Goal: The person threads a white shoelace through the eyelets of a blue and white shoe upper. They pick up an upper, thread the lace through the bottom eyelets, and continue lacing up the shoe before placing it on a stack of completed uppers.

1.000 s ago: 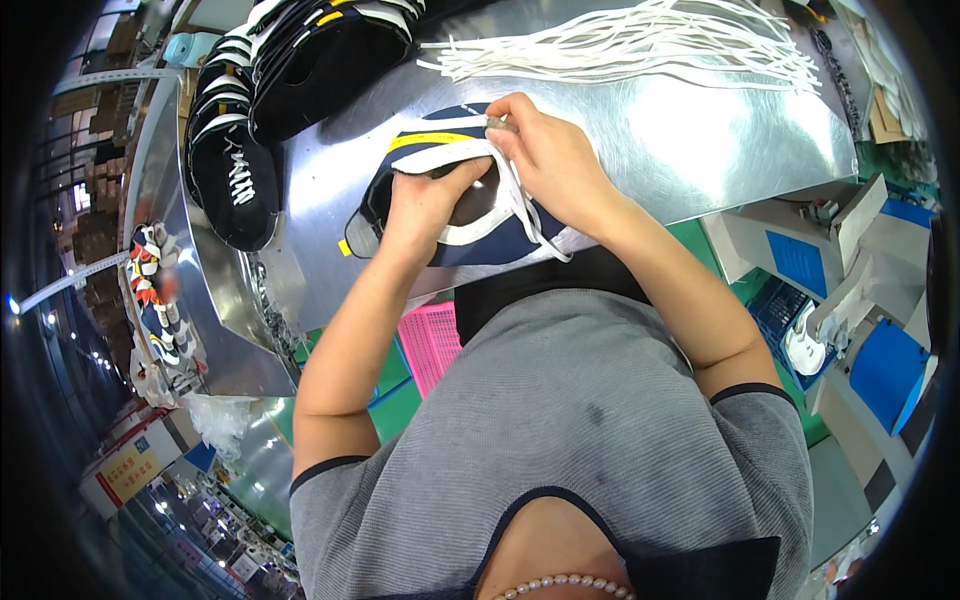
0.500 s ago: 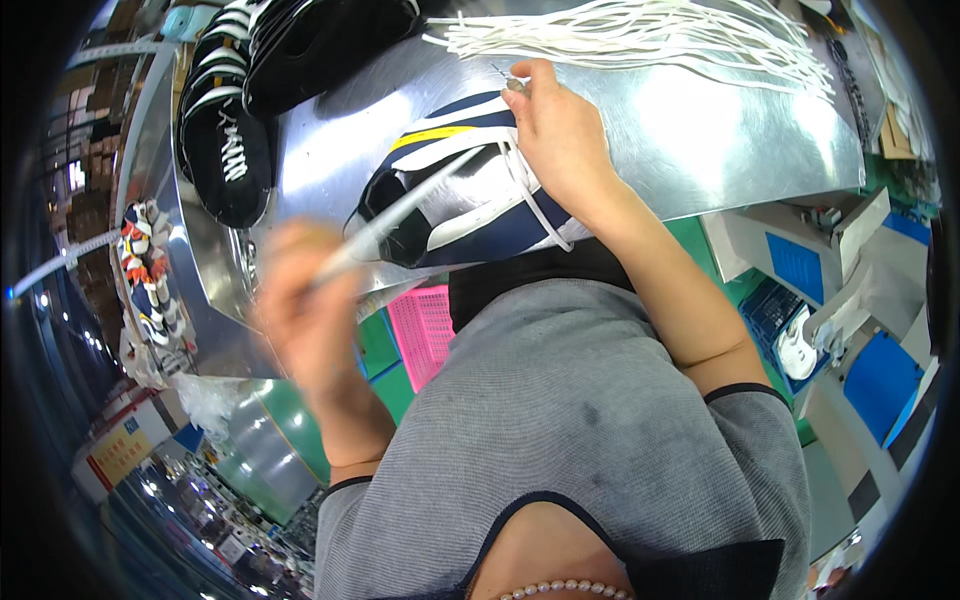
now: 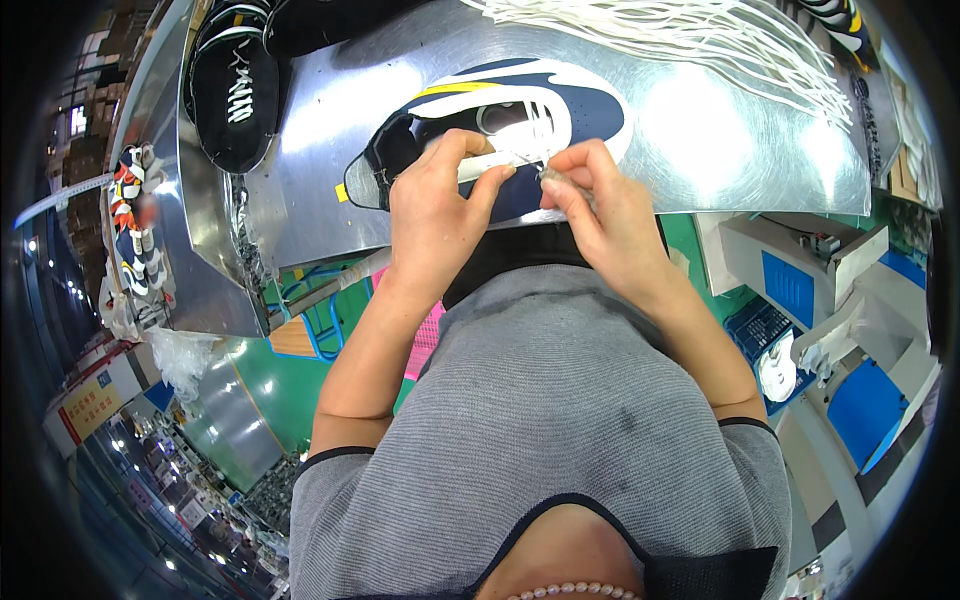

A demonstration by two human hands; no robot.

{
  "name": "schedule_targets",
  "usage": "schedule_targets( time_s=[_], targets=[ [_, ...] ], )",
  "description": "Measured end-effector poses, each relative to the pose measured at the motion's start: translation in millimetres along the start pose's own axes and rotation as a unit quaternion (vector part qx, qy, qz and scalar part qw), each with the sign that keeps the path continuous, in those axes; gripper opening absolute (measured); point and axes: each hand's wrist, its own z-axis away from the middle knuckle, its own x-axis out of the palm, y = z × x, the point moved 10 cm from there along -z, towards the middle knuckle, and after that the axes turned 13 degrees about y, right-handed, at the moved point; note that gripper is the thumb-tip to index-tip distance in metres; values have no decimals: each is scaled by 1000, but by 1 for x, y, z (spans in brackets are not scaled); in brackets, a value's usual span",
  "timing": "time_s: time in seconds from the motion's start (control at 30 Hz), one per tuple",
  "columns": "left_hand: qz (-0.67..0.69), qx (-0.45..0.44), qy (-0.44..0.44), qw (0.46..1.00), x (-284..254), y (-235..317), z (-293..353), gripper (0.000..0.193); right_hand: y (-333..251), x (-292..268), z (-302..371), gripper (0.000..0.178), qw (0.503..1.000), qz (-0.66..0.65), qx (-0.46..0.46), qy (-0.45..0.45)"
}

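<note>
A navy sneaker (image 3: 590,105) with white trim and a yellow stripe lies on its side on the metal table, its toe pointing right. White lace is threaded across part of its opening. My left hand (image 3: 437,210) is closed in a pinch at the near eyelet edge, on what looks like the white shoelace; the fingers partly hide it. Against the same edge, my right hand (image 3: 615,220) pinches a small hook tool (image 3: 545,170) with a thin metal tip and a pale grip. The tip points left, toward my left thumb; whether it passes through an eyelet is too small to tell.
A bundle of loose white laces (image 3: 700,45) lies along the table's far side. Black shoes (image 3: 235,110) stand at the far left, one laced in white. The metal table (image 3: 760,180) ends just in front of me. Below it show a pink basket (image 3: 425,340) and a blue crate (image 3: 755,325).
My left hand, blurred and drawing a white lace out to the left, has come in to the shoe. My right hand has moved nearer, to the near eyelet edge, with the hook tool.
</note>
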Motion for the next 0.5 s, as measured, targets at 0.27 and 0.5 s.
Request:
schedule_targets(
  time_s=[0.27, 0.5],
  targets=[
    [47, 12, 31, 998, 3, -8, 7, 45, 7, 7, -4, 13, 996, 73, -8, -57],
    [69, 240, 75, 966, -2, 15, 16, 35, 17, 26, -12, 11, 996, 36, 53, -66]
  ],
)
